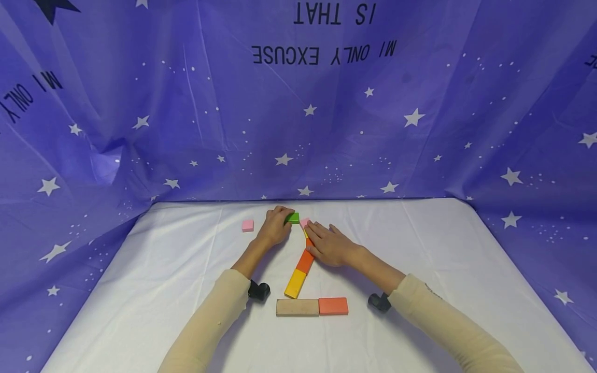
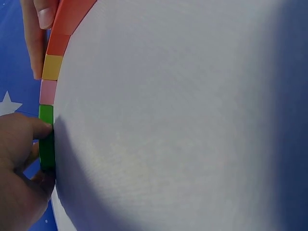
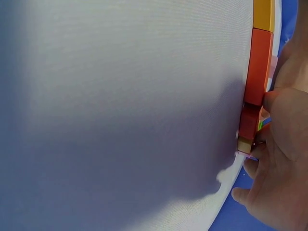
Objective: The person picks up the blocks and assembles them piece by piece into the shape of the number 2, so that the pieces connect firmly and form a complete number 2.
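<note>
The left hand [image 1: 275, 228] is pinching the green block [image 1: 293, 218] at the tabletop's [image 1: 420, 269] far middle, its long axis running left-right toward the pink block [image 1: 304, 222]. The right hand [image 1: 328, 243] is lying flat, fingers straight, across the orange block [image 1: 306, 260] diagonal. All blocks are smooth, painted, rectangular wood.

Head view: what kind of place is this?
Probably a makeshift recording booth: a table under a white cloth, walled by purple star-print fabric, where both hands arrange coloured blocks.
</note>
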Available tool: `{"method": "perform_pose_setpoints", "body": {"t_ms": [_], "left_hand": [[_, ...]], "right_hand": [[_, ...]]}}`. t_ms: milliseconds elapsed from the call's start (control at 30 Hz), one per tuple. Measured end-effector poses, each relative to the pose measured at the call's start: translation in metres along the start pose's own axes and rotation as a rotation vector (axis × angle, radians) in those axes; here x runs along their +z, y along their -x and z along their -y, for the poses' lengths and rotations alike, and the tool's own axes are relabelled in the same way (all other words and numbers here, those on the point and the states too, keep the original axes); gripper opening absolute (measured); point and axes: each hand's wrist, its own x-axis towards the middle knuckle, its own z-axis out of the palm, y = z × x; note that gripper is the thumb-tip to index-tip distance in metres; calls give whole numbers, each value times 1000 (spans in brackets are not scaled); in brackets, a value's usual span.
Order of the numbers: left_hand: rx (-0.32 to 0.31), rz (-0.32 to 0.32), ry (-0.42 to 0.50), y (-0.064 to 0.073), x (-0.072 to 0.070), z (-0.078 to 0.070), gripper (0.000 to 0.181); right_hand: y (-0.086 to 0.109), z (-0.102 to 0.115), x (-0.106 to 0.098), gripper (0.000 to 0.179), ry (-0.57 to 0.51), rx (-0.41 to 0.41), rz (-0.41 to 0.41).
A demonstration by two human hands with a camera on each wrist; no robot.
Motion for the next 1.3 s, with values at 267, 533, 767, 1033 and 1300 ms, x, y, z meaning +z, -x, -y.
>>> {"method": "perform_pose_setpoints", "body": {"t_ms": [267,533,767,1033,1300], "left_hand": [[27,-18,-5,2,-1,-1,38],[32,-25,-3,2,0,1,37],[23,-2,-8,2,-2,1,41],[72,4,23,6,-17,5,46],[194,-79,112,19,-44,29,39]], "right_hand": [[-1,-1,1,66,5,8,10],[-1,-1,0,65,-2,2,4],[-2,-1,1,65,-2,1,-2],[-4,-1,3,65,-5,22,16],[-1,-1,0,66,-6,14,22]]}}
